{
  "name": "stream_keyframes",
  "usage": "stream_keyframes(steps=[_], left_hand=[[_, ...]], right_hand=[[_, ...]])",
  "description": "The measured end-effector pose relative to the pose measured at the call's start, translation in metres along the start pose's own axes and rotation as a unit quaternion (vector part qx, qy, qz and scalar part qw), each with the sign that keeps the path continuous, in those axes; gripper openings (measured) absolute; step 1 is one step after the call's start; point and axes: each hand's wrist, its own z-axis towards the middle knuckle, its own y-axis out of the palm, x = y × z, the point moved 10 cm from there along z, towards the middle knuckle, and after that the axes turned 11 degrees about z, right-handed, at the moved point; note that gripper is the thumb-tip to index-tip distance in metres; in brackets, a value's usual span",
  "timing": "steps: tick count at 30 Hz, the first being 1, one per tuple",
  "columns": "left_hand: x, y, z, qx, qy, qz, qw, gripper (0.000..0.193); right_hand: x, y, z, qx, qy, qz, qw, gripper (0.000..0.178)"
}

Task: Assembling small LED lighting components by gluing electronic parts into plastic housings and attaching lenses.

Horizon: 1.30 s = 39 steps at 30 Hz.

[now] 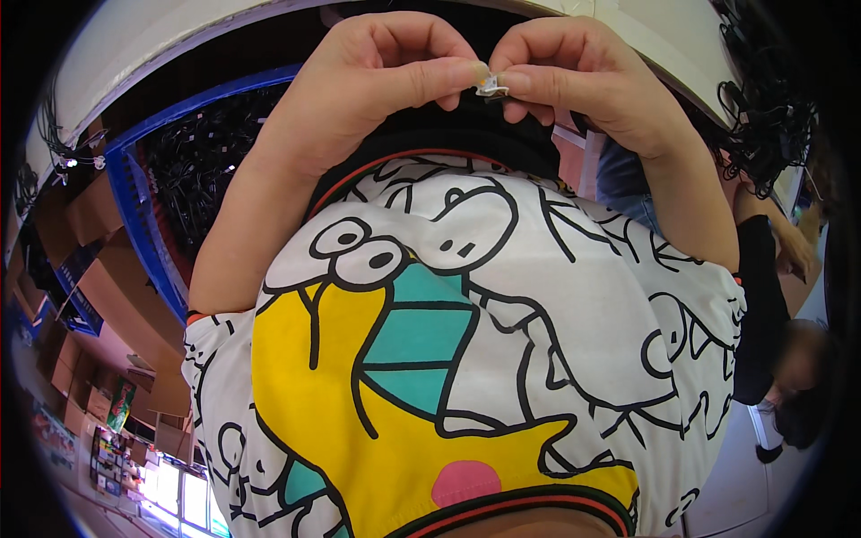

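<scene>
At the top middle of the head view, my two hands meet fingertip to fingertip over a small piece. My left hand (395,72) pinches it between thumb and forefinger from the left. From the other side my right hand (574,81) closes thumb and forefinger on it too. Between them shows a small white connector-like piece (490,86) with a whitish strand and a little orange at one end. Fingertips cover most of it, so its exact kind is unclear. Other fingers of both hands are curled in.
A blue-rimmed crate (134,179) at left holds many black cables (202,152). More black cables (762,108) hang over the pale table edge (664,45) at right. Cardboard boxes (134,278) stand at far left. Another person (762,296) sits close on the right.
</scene>
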Motion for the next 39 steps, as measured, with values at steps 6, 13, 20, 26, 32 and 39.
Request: stream_keyframes(steps=[6, 13, 20, 26, 32, 39], left_hand=[[-0.005, -0.007, 0.006, 0.041, -0.022, -0.179, 0.983, 0.015], [0.013, -0.008, 0.006, 0.072, -0.003, -0.066, 0.995, 0.014], [0.023, -0.012, 0.001, 0.087, 0.036, 0.099, 0.991, 0.014], [0.013, -0.013, 0.006, 0.109, 0.015, -0.039, 0.993, 0.014], [0.014, -0.007, 0.008, 0.111, -0.019, -0.140, 0.984, 0.014], [0.012, -0.004, 0.007, 0.069, -0.020, -0.227, 0.971, 0.014]], right_hand=[[-0.045, -0.010, -0.023, 0.177, -0.298, -0.100, 0.933, 0.013], [-0.058, -0.008, -0.034, 0.159, -0.343, -0.230, 0.897, 0.015], [-0.046, -0.012, -0.028, 0.147, -0.282, -0.135, 0.938, 0.016], [-0.060, -0.013, -0.049, 0.249, -0.407, -0.222, 0.850, 0.014], [-0.074, 0.004, -0.059, 0.233, -0.495, -0.358, 0.757, 0.021], [-0.078, 0.018, -0.062, 0.215, -0.534, -0.419, 0.702, 0.023]])
